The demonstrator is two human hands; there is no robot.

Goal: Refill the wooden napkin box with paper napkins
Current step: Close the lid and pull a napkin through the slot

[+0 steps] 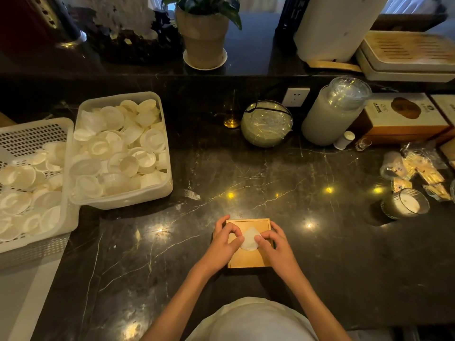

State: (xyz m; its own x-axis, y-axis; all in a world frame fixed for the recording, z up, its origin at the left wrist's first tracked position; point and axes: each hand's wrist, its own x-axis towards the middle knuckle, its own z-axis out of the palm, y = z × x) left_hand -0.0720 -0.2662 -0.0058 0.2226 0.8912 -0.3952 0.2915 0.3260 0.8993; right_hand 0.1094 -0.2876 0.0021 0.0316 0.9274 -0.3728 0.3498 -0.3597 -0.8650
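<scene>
We see left hand and right hand pinching a napkin atop the wooden napkin box; fingers hide its opening.

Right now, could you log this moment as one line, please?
left hand and right hand: on napkin | wooden napkin box: on counter

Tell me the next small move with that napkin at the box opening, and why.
Probably ease the napkin up through the wooden box's lid opening: both the left hand and right hand pinch its white tuft, which barely pokes out.
</scene>
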